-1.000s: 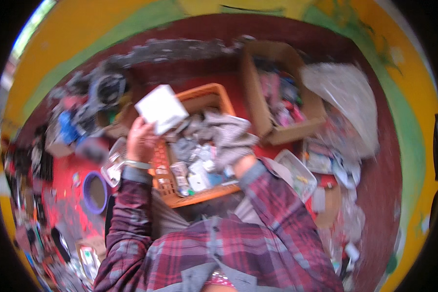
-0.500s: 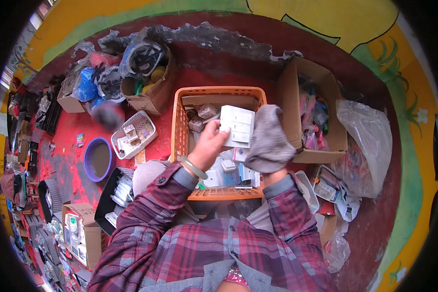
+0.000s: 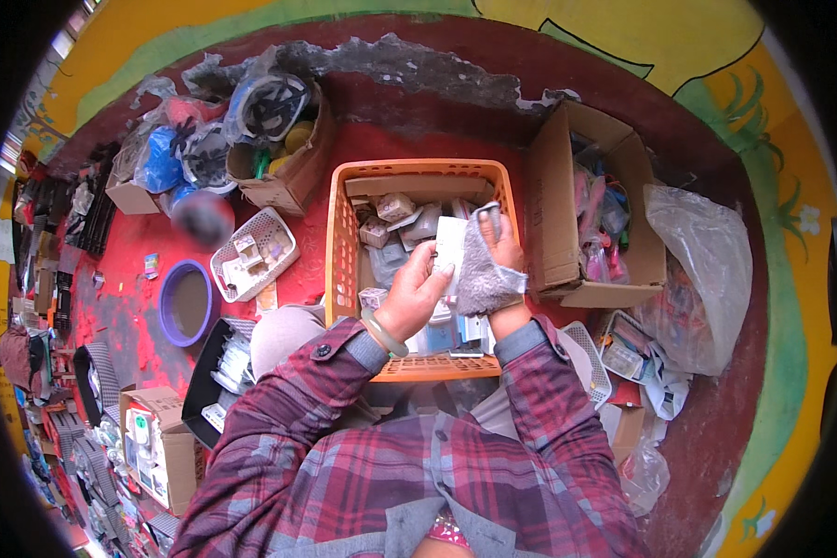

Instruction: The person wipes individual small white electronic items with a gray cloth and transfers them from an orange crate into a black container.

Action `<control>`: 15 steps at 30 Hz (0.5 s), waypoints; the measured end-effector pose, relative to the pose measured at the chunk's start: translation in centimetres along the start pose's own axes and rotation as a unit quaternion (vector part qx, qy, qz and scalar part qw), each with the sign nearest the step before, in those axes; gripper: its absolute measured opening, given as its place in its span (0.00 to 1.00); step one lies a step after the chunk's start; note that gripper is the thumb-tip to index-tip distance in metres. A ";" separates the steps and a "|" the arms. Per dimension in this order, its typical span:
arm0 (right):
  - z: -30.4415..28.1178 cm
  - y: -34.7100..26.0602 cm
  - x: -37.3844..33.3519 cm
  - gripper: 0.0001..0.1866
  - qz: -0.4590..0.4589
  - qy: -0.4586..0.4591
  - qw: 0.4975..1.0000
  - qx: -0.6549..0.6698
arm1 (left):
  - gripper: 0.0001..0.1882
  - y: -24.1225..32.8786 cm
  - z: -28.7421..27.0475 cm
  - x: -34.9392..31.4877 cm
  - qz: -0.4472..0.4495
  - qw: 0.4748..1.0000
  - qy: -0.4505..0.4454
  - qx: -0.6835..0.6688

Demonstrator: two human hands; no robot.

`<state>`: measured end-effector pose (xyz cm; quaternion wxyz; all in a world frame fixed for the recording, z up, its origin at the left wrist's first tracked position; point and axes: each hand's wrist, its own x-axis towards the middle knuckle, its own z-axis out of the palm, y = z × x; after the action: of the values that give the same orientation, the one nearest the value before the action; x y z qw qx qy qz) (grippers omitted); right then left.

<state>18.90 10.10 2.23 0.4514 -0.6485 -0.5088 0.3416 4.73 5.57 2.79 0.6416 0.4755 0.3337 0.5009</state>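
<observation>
Over the orange plastic basket (image 3: 339, 251), my left hand (image 3: 415, 296) holds a white wall switch panel (image 3: 450, 244) between thumb and fingers. The panel is tilted, so its face is seen only narrowly. My right hand (image 3: 504, 245) is closed on a grey cloth (image 3: 482, 279), which is wrapped around the panel's right edge. Part of the panel is hidden behind the cloth. Inside the basket lie small patterned boxes (image 3: 396, 205), grey and white pieces, and blue-and-white packets (image 3: 444, 333) beneath my hands.
Right of the basket stands an open cardboard box (image 3: 614, 296) of bagged goods, with a clear plastic bag (image 3: 707, 270) beside it. At left are a white basket (image 3: 286, 230), a purple basin (image 3: 165, 316), a black tray (image 3: 195, 395) and a filled carton (image 3: 293, 191).
The panel has turned from face-on to nearly edge-on. My right hand has drawn in toward my left, bringing the cloth against the panel, and its fingers now show.
</observation>
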 end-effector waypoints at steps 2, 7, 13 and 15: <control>-0.2 1.3 0.9 0.23 0.004 0.011 1.000 0.018 | 0.16 1.0 0.4 0.0 -0.012 1.000 -0.004 -0.023; -0.1 2.8 1.5 0.20 0.059 -0.016 0.962 0.266 | 0.19 0.8 -0.9 0.3 -0.102 0.988 -0.011 -0.115; -2.2 -1.0 1.0 0.17 0.225 -0.015 0.909 0.351 | 0.20 2.4 -1.8 0.8 -0.138 0.968 0.024 -0.208; -3.4 0.7 2.4 0.19 0.247 -0.117 0.748 0.604 | 0.21 2.6 -2.0 1.1 -0.139 0.968 0.048 -0.204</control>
<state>22.80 11.61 2.87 0.5860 -0.2984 -0.0667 0.7504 2.41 7.27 4.68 0.7716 0.2590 0.3172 0.4867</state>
